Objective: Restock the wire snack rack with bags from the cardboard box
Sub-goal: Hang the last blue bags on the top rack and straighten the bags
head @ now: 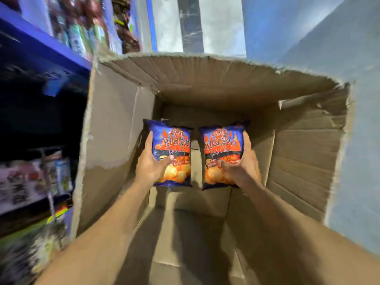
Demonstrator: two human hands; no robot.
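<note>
**Two bags held inside the open box**

The left hand [151, 165] is clamped on the left bag [170, 145]. Its fingers wrap the bag's outer edge and the thumb lies across the lower front. The right hand [240, 163] grips the right bag [223, 145] in mirror fashion, fingers round the outer edge and thumb across the front. Both bags are blue and orange, printed "Potato Chips", with their faces turned up to the camera. They sit side by side between the two hands with a narrow gap between them.

Both hands and forearms reach down inside the cardboard box [115, 120]. Bare box floor shows below and between the hands. Cardboard walls enclose them:
- A tall wall stands to the left of the left hand.
- A far wall with a ragged top edge stands beyond the fingertips.
- A creased wall stands to the right of the right hand, with a torn flap [298, 103] at its upper part.

Outside the box, above and to the left of the left hand, is a blue shelf [41, 42] carrying blurred goods. Lower down on that side, well apart from the left hand, is a rack [47, 177] holding packets. It is smeared by motion, and its build cannot be told. The box's left wall stands between the hands and this rack. Past the wall beside the right hand is a pale blue wall [359, 140].
</note>
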